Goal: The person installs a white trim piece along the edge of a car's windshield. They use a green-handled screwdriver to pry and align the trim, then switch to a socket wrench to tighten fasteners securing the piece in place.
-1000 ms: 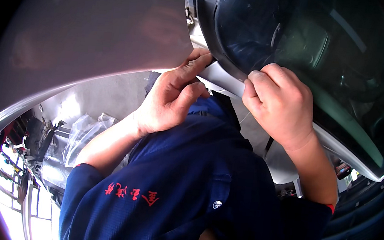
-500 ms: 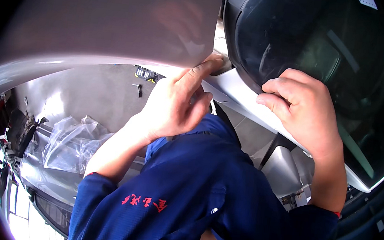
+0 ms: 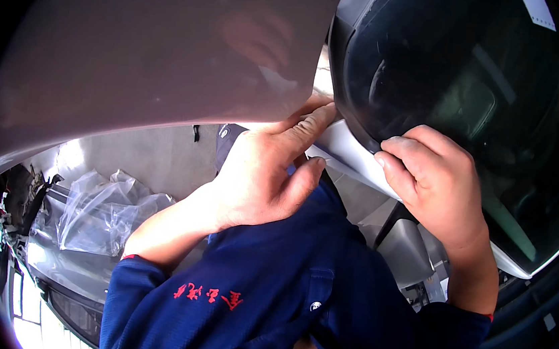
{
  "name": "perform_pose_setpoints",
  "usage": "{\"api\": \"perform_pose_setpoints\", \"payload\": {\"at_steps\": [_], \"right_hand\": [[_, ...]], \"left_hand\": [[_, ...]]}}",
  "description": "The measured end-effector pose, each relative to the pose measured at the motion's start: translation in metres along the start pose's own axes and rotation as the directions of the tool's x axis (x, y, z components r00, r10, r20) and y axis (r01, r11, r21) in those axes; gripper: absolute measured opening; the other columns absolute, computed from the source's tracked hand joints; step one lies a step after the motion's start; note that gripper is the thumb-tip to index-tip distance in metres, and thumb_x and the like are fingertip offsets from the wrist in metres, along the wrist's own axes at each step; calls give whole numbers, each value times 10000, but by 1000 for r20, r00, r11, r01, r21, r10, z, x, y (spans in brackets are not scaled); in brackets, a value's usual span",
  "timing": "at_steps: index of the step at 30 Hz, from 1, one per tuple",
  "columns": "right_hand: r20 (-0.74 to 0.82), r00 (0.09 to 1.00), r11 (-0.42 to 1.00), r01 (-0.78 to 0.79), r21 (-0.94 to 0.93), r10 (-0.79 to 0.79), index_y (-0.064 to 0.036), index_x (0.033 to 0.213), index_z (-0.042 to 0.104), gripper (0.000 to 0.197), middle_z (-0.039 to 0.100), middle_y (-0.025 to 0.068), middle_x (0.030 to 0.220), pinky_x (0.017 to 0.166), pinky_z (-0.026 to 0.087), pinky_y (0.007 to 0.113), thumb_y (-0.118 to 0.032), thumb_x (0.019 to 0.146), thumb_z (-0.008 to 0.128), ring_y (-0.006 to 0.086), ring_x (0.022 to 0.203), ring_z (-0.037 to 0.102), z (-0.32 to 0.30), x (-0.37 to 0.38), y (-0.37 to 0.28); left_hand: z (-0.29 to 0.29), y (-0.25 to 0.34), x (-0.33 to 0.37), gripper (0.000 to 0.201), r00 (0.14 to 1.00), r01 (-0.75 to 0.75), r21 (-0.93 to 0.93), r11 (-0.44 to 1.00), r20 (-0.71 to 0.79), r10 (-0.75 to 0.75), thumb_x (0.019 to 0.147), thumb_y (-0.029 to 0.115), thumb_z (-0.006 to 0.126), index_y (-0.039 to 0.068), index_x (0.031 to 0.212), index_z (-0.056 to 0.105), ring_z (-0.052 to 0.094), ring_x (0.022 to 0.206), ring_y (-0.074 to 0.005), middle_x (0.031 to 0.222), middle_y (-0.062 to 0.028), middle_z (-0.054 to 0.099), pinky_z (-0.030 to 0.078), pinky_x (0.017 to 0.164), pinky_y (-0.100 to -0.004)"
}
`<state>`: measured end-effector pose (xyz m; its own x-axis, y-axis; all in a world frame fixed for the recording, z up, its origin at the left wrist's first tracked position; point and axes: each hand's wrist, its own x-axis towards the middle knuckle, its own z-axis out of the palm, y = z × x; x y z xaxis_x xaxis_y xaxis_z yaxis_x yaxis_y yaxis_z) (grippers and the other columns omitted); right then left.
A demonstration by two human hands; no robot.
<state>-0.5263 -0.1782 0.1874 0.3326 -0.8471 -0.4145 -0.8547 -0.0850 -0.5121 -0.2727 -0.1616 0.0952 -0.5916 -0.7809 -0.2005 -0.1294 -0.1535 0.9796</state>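
A grey car hood (image 3: 164, 42) stands raised on the left, its lower corner close to the windshield (image 3: 430, 74). My left hand (image 3: 267, 166) is at that corner, index finger stretched out and thumb apart. Its other fingers pass behind the hood's edge and are partly hidden. At the lower edge of the glass, my right hand (image 3: 440, 183) has its fingers curled, with the thumb near the index finger against the black windshield trim (image 3: 358, 125). Whatever lies between those fingertips cannot be seen. A white body panel (image 3: 356, 148) runs below the trim between my hands.
Crumpled clear plastic sheeting (image 3: 104, 211) lies on a grey car panel (image 3: 68, 268) at the lower left. A silver-grey door mirror (image 3: 406, 254) sticks out below my right hand. The grey floor (image 3: 161, 143) shows beneath the hood, and part of another person's dark clothing (image 3: 227, 146) appears there.
The hood's edge sits lower in the picture, and my left hand has shifted slightly down and right with its corner. My right hand is a little lower. Dark clothing now shows under the hood.
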Motion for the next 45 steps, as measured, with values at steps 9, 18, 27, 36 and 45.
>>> {"api": "perform_pose_setpoints", "payload": {"at_steps": [9, 18, 27, 36, 45], "right_hand": [[-95, 981, 978, 152, -146, -167, -51, 952, 692, 168, 603, 59, 861, 634, 579, 376, -119, 869, 822, 250, 763, 678, 16, -10, 9], [-161, 968, 969, 164, -186, -194, -55, 902, 657, 138, 557, 48, 832, 606, 574, 346, -90, 864, 785, 220, 734, 649, 23, -17, 12], [-149, 974, 977, 149, -151, -171, -65, 871, 647, 171, 562, 54, 829, 607, 568, 360, -90, 844, 814, 232, 740, 663, 15, -14, 8], [-121, 972, 972, 185, -144, -203, -7, 1130, 700, 198, 691, 207, 979, 778, 564, 497, -119, 969, 723, 408, 906, 708, -3, 71, 7], [91, 970, 970, 233, -69, -226, 12, 1128, 715, 224, 700, 244, 950, 838, 564, 467, -80, 930, 669, 415, 902, 705, -18, 153, -9]], "left_hand": [[7, -4, 1, 588, 998, 36, -127, 991, -46, -42, 867, -83, 598, -126, 1454, 588, 680, 1205, -324, 1456, -250, 580, 609, 845, -336], [6, -5, -1, 622, 999, 36, -147, 988, 3, -36, 902, -68, 541, -126, 1522, 518, 699, 1072, -243, 1554, -249, 492, 603, 830, -308], [19, 20, -4, 721, 992, 113, -328, 938, -12, -124, 931, -22, 492, -94, 1636, 360, 733, 950, -212, 1742, -249, 289, 607, 838, -315], [15, 24, -1, 543, 977, 195, -490, 850, 20, -213, 988, -19, 558, -185, 1474, 380, 776, 868, -244, 1702, -364, 246, 633, 803, -349], [8, 31, 5, 602, 964, 187, -661, 727, -17, -264, 1003, 40, 558, -138, 1544, 364, 764, 893, -214, 1401, -283, 576, 613, 820, -351]]}}
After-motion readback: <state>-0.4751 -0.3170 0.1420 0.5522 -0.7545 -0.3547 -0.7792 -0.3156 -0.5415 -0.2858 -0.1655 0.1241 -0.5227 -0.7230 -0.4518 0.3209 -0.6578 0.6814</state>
